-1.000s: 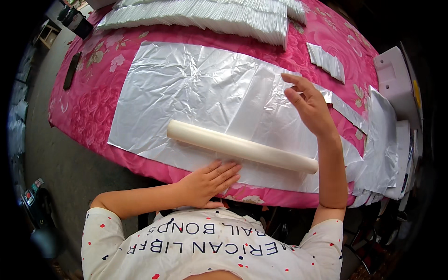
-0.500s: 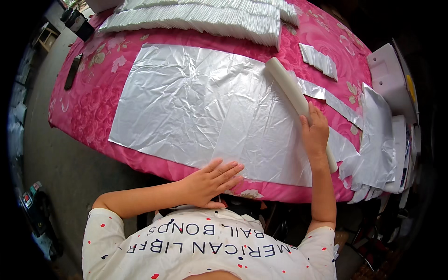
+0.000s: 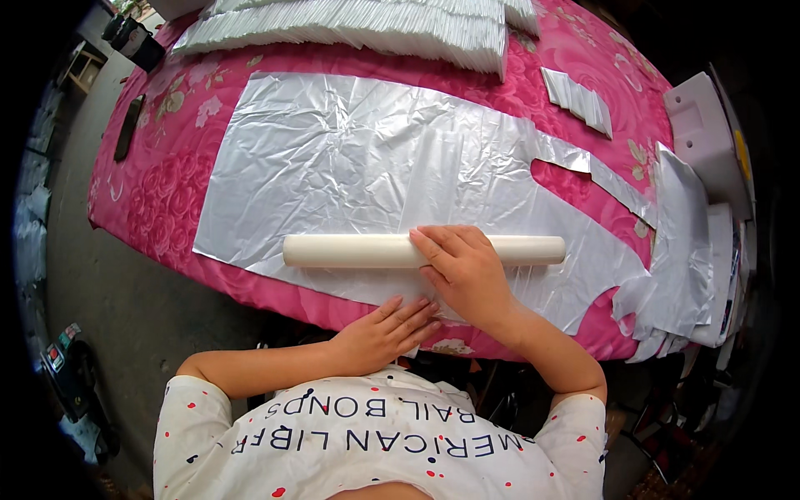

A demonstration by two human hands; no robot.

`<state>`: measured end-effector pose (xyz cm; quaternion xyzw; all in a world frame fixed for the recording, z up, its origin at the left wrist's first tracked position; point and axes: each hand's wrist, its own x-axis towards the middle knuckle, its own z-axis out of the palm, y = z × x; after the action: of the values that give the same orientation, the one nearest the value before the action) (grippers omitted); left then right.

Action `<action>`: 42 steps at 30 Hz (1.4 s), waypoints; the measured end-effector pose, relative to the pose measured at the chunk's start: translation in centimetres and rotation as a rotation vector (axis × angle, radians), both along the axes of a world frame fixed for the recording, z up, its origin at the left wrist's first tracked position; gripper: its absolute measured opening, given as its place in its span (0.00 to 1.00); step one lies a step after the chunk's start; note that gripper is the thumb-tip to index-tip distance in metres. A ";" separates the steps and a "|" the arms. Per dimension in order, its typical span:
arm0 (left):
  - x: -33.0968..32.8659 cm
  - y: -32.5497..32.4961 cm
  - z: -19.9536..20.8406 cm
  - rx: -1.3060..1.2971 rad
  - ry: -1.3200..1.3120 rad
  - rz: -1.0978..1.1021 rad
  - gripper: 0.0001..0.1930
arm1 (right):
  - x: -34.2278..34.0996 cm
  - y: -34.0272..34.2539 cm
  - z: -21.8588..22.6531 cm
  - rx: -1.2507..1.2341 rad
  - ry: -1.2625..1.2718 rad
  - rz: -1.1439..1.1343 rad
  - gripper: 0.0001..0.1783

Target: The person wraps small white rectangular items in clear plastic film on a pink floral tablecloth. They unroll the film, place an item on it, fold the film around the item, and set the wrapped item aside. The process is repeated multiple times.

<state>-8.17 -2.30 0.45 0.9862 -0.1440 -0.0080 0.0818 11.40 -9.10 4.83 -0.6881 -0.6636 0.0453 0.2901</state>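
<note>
A silver plastic bag with cut-out handles lies spread over the table, creased on its left half. Across its near part rests a smooth white tube, lying left to right. My right hand is closed over the tube near its middle, fingers on top. Just nearer to me, my left hand lies flat with fingers stretched out at the bag's near edge, holding nothing. The bag's handle strips reach right toward a pile of similar silver bags.
A pink floral cloth covers the table. Long rows of folded silver-white bags stand at the back, with a small folded bundle to their right. A white box is far right. A dark flat object and black container are left.
The tube has swung from slanting along the bag's right side to lying level across its near part. My right hand moved left with it; my left hand stays nearly in place.
</note>
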 end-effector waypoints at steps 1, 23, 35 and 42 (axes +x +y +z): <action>0.0 0.0 0.0 0.014 -0.007 0.004 0.31 | 0.7 1.0 -0.1 0.014 0.011 -0.026 0.26; -0.7 5.0 1.2 -0.690 -0.217 -0.060 0.19 | -0.1 -2.0 0.1 -0.241 0.246 0.356 0.29; 3.2 6.3 2.0 -0.509 -0.243 0.242 0.26 | -0.4 -2.5 -2.1 -0.013 0.056 -0.001 0.20; 5.3 7.4 4.2 -1.062 0.096 0.684 0.26 | 1.0 -0.1 -0.7 -0.330 0.625 -0.376 0.10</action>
<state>-2.92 5.14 4.65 0.8000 0.1988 0.0470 0.5642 12.43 -9.22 4.16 -0.7878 -0.3898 0.3046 0.3668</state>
